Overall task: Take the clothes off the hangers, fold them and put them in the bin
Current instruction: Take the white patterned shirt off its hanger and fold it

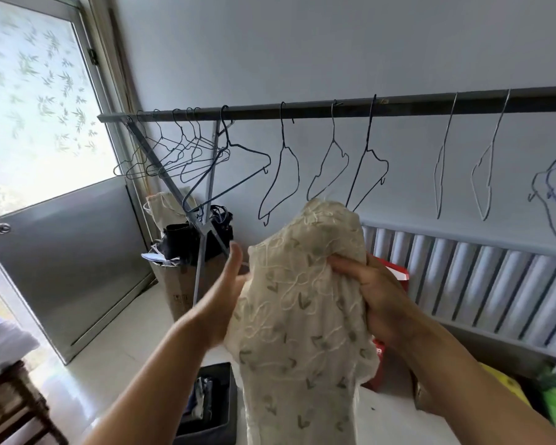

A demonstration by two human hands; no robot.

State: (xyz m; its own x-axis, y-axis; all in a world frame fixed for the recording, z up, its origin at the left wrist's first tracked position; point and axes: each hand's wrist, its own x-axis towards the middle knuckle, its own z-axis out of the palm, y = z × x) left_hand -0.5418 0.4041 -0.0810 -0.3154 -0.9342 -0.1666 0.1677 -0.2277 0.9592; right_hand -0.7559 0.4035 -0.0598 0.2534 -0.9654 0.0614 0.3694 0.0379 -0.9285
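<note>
Clearly off its hanger: the cream embroidered garment (302, 316) hangs mid-frame, in front of the rail (334, 109), whose wire hangers (280, 175) look bare. Your right grip (376, 293) has its fingers curled into the bunched top edge, likely so the rest drops straight for folding. Your left grip (225, 293) is flat, fingers straight, holding nothing, at the cloth's left edge; contact uncertain. Probably set to catch a side and start the fold. The dark bin (228, 396) sits on the floor near you, below the garment, some clothes inside.
</note>
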